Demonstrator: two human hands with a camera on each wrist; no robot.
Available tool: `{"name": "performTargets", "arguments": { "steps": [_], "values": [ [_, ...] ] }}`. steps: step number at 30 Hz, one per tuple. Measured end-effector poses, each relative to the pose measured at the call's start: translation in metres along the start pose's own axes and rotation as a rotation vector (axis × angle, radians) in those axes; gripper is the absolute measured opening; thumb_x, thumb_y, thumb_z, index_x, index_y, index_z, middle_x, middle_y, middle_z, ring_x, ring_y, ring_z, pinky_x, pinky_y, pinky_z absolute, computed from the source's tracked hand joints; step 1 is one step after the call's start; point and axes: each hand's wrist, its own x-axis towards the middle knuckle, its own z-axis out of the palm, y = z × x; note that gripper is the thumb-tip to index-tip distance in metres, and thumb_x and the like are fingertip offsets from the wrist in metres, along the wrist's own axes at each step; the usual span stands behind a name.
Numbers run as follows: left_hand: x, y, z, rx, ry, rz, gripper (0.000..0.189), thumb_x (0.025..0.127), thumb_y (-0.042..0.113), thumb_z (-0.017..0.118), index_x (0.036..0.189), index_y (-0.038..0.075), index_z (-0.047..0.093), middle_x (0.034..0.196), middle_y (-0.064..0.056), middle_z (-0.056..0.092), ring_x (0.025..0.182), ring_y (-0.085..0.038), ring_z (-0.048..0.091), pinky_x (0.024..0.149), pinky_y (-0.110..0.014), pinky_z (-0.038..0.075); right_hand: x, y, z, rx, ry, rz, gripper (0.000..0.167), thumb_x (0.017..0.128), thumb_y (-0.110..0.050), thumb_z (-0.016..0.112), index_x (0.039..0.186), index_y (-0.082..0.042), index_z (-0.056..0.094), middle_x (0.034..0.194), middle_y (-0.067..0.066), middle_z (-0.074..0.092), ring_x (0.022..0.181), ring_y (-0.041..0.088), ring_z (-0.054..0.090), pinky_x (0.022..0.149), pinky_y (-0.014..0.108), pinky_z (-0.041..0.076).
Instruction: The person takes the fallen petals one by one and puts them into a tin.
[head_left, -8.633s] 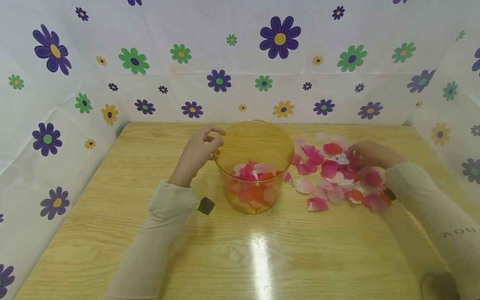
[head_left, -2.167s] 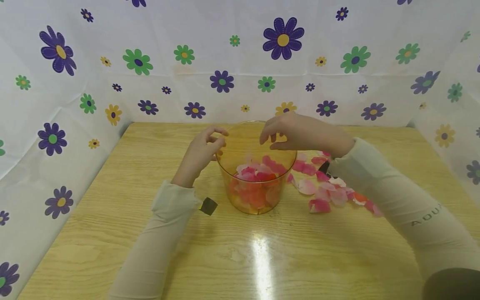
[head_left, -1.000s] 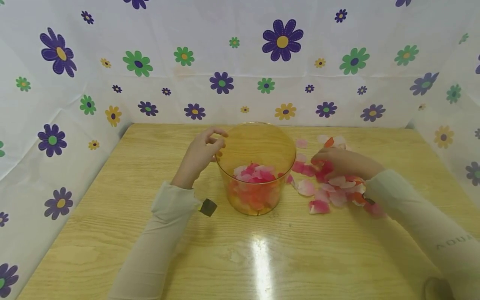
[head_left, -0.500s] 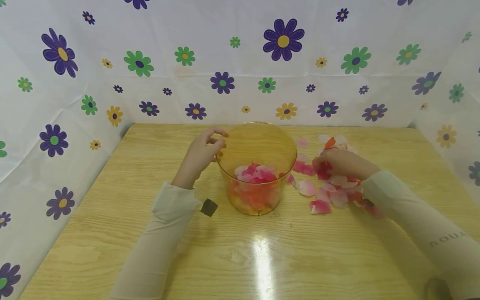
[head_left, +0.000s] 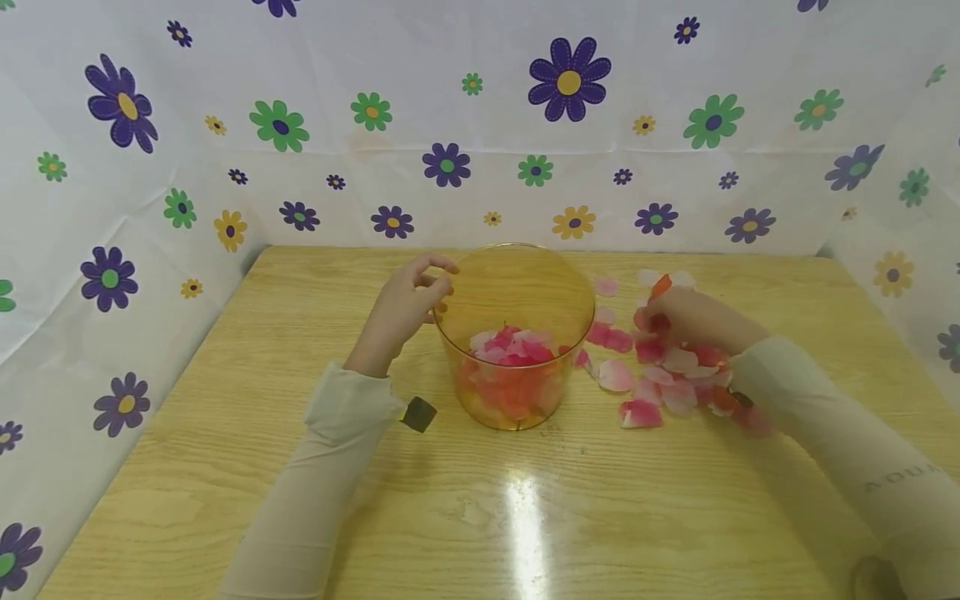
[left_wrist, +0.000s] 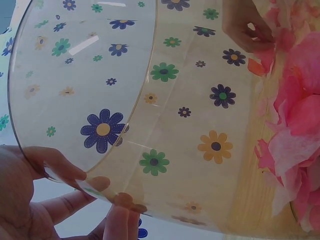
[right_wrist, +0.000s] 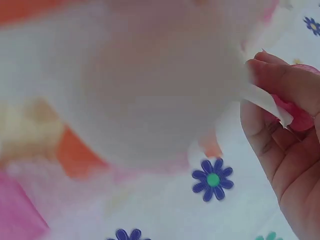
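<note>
A transparent amber tub (head_left: pixel 517 292) stands on the table with a heap of pink, white and red flower petals (head_left: pixel 513 346) inside. At its left side my left hand (head_left: pixel 401 308) holds the rim, with fingers (left_wrist: pixel 62 170) curled at the edge in the left wrist view. My right hand (head_left: pixel 693 317) is low over loose petals (head_left: pixel 678 392) to the right of the tub. Between its thumb and fingers it pinches pink petals (right_wrist: pixel 302 117), seen in the right wrist view. A large pale petal blurs much of that view.
Loose petals (head_left: pixel 615 375) spread from close beside the tub to under my right forearm. The wooden table (head_left: pixel 450 508) ends at the back against a white cloth (head_left: pixel 315 50) printed with flowers, which also hangs at both sides.
From above the tub, my right hand has gone right and down to the loose petals, then shifted slightly within them. The heap in the tub has grown since the first frame. My left hand stays.
</note>
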Motion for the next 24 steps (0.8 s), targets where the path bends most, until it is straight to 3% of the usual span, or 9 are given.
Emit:
{"name": "performTargets", "arguments": {
  "steps": [1, 3, 11, 18, 24],
  "values": [
    [0.000, 0.000, 0.000, 0.001, -0.002, 0.002, 0.030, 0.096, 0.020, 0.044, 0.124, 0.014, 0.052, 0.115, -0.015, 0.059, 0.091, -0.028, 0.058, 0.080, -0.036, 0.051, -0.002, -0.001, -0.003, 0.018, 0.009, 0.008, 0.010, 0.089, -0.017, 0.062, 0.095, -0.015, 0.070, 0.086, 0.003, 0.062, 0.084, 0.020, 0.053, 0.082, 0.034, 0.045],
    [0.000, 0.001, 0.000, 0.005, -0.003, 0.005, 0.030, 0.095, 0.020, 0.044, 0.124, 0.014, 0.052, 0.115, -0.015, 0.059, 0.090, -0.028, 0.058, 0.080, -0.036, 0.051, -0.005, -0.003, -0.011, -0.107, 0.054, -0.092, 0.011, 0.086, -0.013, 0.066, 0.096, -0.013, 0.071, 0.086, 0.004, 0.064, 0.082, 0.019, 0.054, 0.080, 0.035, 0.048],
    [-0.001, 0.001, 0.001, 0.009, -0.001, 0.004, 0.030, 0.096, 0.021, 0.044, 0.124, 0.015, 0.052, 0.115, -0.015, 0.059, 0.089, -0.026, 0.057, 0.079, -0.035, 0.051, -0.013, -0.037, -0.050, -0.286, 0.197, -0.271, 0.009, 0.080, -0.002, 0.070, 0.088, -0.006, 0.072, 0.081, 0.005, 0.067, 0.073, 0.017, 0.055, 0.071, 0.033, 0.052],
    [0.000, 0.001, 0.001, 0.013, 0.000, 0.008, 0.030, 0.096, 0.021, 0.044, 0.124, 0.014, 0.052, 0.115, -0.016, 0.059, 0.090, -0.028, 0.058, 0.079, -0.035, 0.052, -0.018, -0.100, -0.086, -0.331, 0.305, -0.478, 0.011, 0.078, 0.000, 0.071, 0.086, -0.007, 0.070, 0.082, 0.006, 0.069, 0.072, 0.016, 0.057, 0.071, 0.031, 0.054],
    [0.000, 0.000, 0.001, 0.009, -0.003, 0.011, 0.030, 0.095, 0.021, 0.044, 0.124, 0.014, 0.051, 0.116, -0.016, 0.058, 0.095, -0.033, 0.058, 0.081, -0.037, 0.052, -0.020, -0.159, -0.078, -0.306, 0.256, -0.661, 0.014, 0.080, 0.000, 0.070, 0.092, -0.007, 0.071, 0.084, 0.005, 0.068, 0.073, 0.015, 0.055, 0.069, 0.028, 0.052]
  ]
}}
